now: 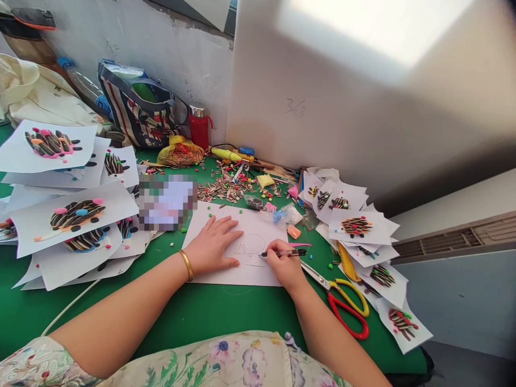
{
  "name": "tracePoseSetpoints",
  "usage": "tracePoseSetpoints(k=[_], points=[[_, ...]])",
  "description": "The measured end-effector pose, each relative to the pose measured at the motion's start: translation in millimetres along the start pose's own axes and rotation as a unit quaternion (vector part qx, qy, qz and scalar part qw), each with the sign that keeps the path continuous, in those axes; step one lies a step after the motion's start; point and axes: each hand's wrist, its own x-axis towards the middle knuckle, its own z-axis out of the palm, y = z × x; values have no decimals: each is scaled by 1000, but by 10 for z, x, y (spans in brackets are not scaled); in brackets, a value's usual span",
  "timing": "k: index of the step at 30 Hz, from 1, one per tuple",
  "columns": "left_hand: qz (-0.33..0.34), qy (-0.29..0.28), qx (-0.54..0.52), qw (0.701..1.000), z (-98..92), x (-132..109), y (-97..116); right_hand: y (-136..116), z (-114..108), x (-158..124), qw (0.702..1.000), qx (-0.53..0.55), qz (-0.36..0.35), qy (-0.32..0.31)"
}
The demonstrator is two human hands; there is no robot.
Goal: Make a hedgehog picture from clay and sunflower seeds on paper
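Note:
My left hand (pixel 212 244) lies flat on a white sheet of paper (pixel 258 274), pressing it to the green mat (pixel 201 309), and holds nothing. My right hand (pixel 284 263) grips a black pen (pixel 286 252), its tip on the sheet beside a thin pencil or ink outline of a small animal with a round body (pixel 250 247). A gold bangle (pixel 186 265) circles my left wrist. Just right of my right hand lie scissors (pixel 346 306) with red and yellow handles, their blades pointing toward the sheet.
Stacks of paper sheets with sunflower-seed and clay hedgehog pictures (pixel 68 215) lie on both sides. Loose seed shells (pixel 229 188) and clay bits lie behind the sheet, with a red flask (pixel 200 126) and a striped bag (pixel 137 107) by the wall. One patch (pixel 167 201) is pixelated.

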Motion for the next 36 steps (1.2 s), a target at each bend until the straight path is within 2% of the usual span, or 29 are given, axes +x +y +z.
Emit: tracePoseSetpoints(k=[28,36], points=[[2,9,-18,1000,-4,-5,-1,-3,-18,7,1000,-7,-5,12],[3,3,-10,1000,-10,-3,2,27,-89,56,999,12,-5,51]])
